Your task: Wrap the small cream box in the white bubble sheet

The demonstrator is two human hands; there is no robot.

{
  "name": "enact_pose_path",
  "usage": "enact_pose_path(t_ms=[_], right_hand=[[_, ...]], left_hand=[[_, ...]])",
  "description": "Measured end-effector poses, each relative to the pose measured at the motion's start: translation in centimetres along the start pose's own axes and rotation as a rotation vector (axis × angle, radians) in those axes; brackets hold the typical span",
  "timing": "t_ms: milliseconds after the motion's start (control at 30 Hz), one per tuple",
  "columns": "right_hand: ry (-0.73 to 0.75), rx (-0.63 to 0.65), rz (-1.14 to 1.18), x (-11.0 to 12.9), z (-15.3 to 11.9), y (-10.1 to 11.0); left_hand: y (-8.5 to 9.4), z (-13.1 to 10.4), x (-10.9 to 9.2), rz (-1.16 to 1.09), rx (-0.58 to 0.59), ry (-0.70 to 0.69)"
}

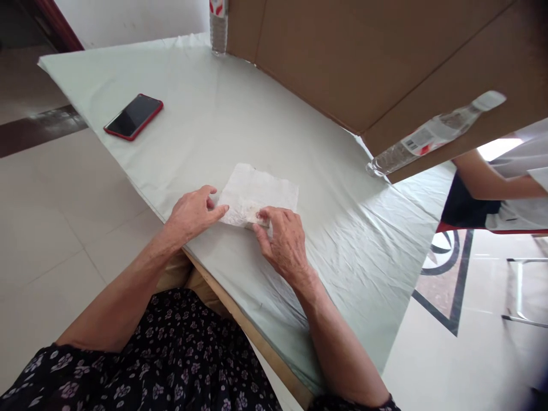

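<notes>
A thin white sheet, like a paper tissue (262, 187), lies on the table in front of me. Its near edge looks crinkled and slightly folded up. My right hand (285, 237) has its fingers curled on that near edge, thumb on one side and fingertips on the other. At the sheet's left corner is my left hand (194, 212), thumb and index finger apart, with the thumb tip at the paper's edge. Whether small bits lie in the fold by my right fingers is too fine to make out.
A phone (135, 116) in a red case lies at the table's left. Behind the sheet stands a brown cardboard panel (325, 51), with one clear plastic bottle (436, 134) at its right and another bottle (218, 28) at its left. A person's arm (492, 180) shows beyond the panel.
</notes>
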State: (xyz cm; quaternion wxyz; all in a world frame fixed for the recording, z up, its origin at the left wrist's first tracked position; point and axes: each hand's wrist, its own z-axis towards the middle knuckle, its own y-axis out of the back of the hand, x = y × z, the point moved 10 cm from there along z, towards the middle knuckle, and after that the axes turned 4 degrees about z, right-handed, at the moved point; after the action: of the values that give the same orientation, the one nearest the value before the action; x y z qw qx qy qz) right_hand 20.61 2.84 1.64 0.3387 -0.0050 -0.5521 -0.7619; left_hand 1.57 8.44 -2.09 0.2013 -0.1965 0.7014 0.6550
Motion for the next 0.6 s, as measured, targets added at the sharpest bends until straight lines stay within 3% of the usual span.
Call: enact_pose_path(t_ms=[233, 433, 600], right_hand=[[0.068, 0.18, -0.107, 1.3, 0.1, -0.1], [0.08, 0.179, -0.281, 1.8, 0.1, -1.0], [0.089, 0.151, -0.325, 1.9, 0.2, -1.4]], left_hand=[[-0.8, 0.1, -0.1, 0.057, 0.093, 0.074], [-3.1, -0.4, -0.1, -0.284, 0.212, 0.179], [-4.2, -0.1, -0.4, -0.429, 0.208, 0.167]])
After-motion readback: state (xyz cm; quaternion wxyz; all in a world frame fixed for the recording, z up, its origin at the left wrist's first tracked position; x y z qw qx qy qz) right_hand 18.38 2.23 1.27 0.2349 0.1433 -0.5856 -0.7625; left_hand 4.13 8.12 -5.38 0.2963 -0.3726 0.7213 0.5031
